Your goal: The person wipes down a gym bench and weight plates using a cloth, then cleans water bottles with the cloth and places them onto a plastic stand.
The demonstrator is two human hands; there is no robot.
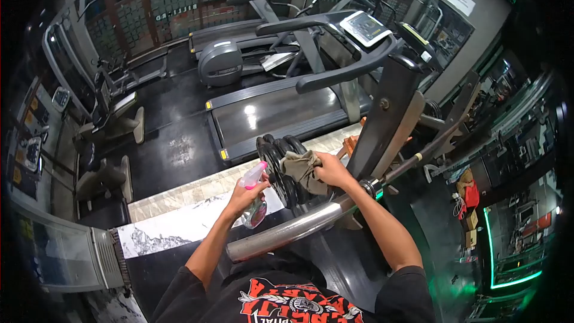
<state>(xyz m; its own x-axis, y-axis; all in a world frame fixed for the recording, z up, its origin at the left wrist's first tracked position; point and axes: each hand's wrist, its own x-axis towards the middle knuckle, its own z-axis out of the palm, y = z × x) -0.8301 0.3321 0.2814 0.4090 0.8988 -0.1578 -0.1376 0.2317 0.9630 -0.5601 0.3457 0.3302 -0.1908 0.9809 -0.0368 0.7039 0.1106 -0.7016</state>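
Observation:
My left hand [244,196] is closed around a clear spray bottle [256,214] with a pink and white spray head. The bottle is tilted, its head pointing up toward the weight plates. Bunched in my right hand [332,170] is a grey-brown cloth [299,169]. It hangs in front of several black weight plates [270,158] on a rack and hides part of them; whether it touches them I cannot tell. Below both hands runs a thick metal bar sleeve [290,231], close to my right forearm.
A dark upright post [388,116] stands right of my right hand. Beyond the plates are a treadmill [278,113] and an elliptical machine [221,63]. An exercise bike [110,113] stands left. A marble-patterned ledge [173,227] runs at left front. Red and brown items [470,194] lie far right.

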